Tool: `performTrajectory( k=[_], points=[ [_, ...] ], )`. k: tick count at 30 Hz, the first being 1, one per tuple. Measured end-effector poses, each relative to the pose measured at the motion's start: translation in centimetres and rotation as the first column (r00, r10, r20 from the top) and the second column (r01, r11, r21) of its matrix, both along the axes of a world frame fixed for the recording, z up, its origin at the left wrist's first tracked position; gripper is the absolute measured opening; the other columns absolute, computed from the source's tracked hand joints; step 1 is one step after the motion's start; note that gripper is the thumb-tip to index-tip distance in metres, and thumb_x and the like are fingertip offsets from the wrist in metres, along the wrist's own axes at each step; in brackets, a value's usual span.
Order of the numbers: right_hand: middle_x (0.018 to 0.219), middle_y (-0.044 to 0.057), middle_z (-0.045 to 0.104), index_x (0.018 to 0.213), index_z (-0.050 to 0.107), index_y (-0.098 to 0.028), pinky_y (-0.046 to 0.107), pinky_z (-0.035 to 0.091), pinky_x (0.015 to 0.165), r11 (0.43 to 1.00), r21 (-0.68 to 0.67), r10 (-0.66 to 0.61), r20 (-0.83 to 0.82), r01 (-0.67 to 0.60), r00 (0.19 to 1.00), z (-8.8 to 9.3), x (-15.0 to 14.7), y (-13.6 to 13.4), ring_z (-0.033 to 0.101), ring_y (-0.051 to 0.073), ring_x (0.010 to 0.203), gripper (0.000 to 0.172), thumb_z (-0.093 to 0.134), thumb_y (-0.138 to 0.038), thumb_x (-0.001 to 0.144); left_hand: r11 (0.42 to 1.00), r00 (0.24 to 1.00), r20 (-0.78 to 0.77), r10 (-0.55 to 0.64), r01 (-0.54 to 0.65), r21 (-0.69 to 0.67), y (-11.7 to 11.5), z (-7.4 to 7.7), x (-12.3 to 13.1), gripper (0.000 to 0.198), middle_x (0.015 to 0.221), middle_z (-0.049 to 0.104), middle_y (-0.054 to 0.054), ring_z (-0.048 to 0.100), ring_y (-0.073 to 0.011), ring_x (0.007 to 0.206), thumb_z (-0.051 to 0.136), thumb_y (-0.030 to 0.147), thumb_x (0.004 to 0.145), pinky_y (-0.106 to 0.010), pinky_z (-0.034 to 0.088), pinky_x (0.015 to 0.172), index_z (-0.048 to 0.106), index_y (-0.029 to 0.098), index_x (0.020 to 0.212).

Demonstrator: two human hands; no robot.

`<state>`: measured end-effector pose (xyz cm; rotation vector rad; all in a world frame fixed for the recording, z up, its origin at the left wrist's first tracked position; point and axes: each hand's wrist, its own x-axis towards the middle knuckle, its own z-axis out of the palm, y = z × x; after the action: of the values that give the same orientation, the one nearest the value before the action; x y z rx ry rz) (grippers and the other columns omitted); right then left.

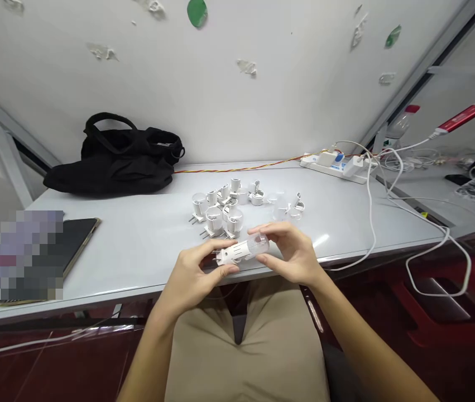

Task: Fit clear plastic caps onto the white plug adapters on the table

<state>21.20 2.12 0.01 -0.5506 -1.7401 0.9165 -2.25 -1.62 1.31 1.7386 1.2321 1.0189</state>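
Note:
Just over the front edge of the table, both hands hold a white plug-in unit lying on its side. Its metal prongs point left. My left hand grips the white body between thumb and fingers near the prong end. Around the clear plastic cap at the other end, the thumb and fingers of my right hand are closed. Whether the cap is fully seated on the body I cannot tell. Behind the hands stand several similar white plug units, some with clear caps.
Loose clear caps lie right of the units. A black bag rests at the back left, a dark tablet-like object at the left. A power strip with white cables is at the right.

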Motion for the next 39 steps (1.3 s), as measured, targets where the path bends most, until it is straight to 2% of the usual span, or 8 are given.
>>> performTrajectory(
  k=[5, 12, 19, 22, 32, 39],
  points=[
    [0.118, 0.01, 0.073, 0.12, 0.065, -0.025, 0.041, 0.062, 0.09, 1.0, -0.025, 0.0, 0.062, 0.001, 0.998, -0.52, -0.44, -0.21, 0.07, 0.024, 0.113, 0.035, 0.078, -0.027, 0.088, 1.0, 1.0, 0.011, -0.005, 0.005, -0.001, -0.02, -0.01, 0.07, 0.035, 0.108, 0.079, -0.006, 0.076, -0.0239, 0.091, 0.079, 0.037, 0.084, -0.033, 0.063, 0.08, 0.075, 0.023, 0.116],
    [0.11, 0.008, 0.073, 0.117, 0.066, -0.024, 0.037, 0.066, 0.084, 0.999, -0.016, -0.045, 0.049, 0.045, 0.998, -0.75, -0.66, -0.35, 0.072, 0.022, 0.102, 0.035, 0.08, -0.026, 0.085, 1.0, 0.999, 0.039, -0.002, 0.002, -0.003, -0.03, -0.1, 0.27, 0.039, 0.108, 0.08, -0.005, 0.077, -0.0232, 0.091, 0.08, 0.036, 0.083, -0.033, 0.064, 0.084, 0.074, 0.023, 0.119],
    [0.115, 0.009, 0.072, 0.121, 0.067, -0.025, 0.038, 0.066, 0.084, 0.999, -0.001, 0.048, 0.027, -0.048, 0.998, -0.73, -0.52, -0.22, 0.071, 0.023, 0.109, 0.038, 0.078, -0.018, 0.086, 1.0, 1.0, 0.027, -0.01, 0.01, -0.001, 0.13, -0.03, 0.22, 0.038, 0.11, 0.079, -0.006, 0.077, -0.0239, 0.091, 0.08, 0.035, 0.083, -0.034, 0.065, 0.084, 0.075, 0.023, 0.118],
    [0.116, 0.009, 0.071, 0.122, 0.066, -0.026, 0.037, 0.066, 0.084, 0.999, 0.004, 0.045, 0.019, -0.045, 0.999, -0.71, -0.46, -0.28, 0.07, 0.023, 0.11, 0.039, 0.077, -0.017, 0.086, 1.0, 0.999, 0.036, -0.018, 0.018, -0.005, 0.15, 0.01, 0.22, 0.038, 0.11, 0.08, -0.006, 0.077, -0.0236, 0.091, 0.08, 0.035, 0.083, -0.033, 0.065, 0.083, 0.075, 0.023, 0.119],
    [0.108, 0.008, 0.071, 0.117, 0.065, -0.023, 0.037, 0.064, 0.084, 1.0, 0.009, -0.012, 0.051, 0.011, 0.999, -0.64, -0.67, -0.29, 0.07, 0.021, 0.1, 0.033, 0.078, -0.026, 0.086, 0.999, 0.999, 0.002, -0.04, 0.04, 0.012, 0.0, 0.26, 0.15, 0.041, 0.119, 0.077, -0.006, 0.075, -0.0247, 0.1, 0.079, 0.039, 0.085, -0.035, 0.062, 0.091, 0.074, 0.024, 0.122],
    [0.109, 0.008, 0.07, 0.119, 0.065, -0.025, 0.038, 0.064, 0.086, 1.0, -0.025, 0.008, 0.033, -0.007, 0.999, -0.81, -0.43, -0.14, 0.069, 0.021, 0.101, 0.034, 0.078, -0.028, 0.087, 0.999, 0.999, 0.004, -0.036, 0.036, -0.034, -0.13, 0.42, 0.14, 0.041, 0.118, 0.077, -0.005, 0.075, -0.0234, 0.097, 0.077, 0.041, 0.086, -0.033, 0.062, 0.088, 0.074, 0.025, 0.122]
  ],
)
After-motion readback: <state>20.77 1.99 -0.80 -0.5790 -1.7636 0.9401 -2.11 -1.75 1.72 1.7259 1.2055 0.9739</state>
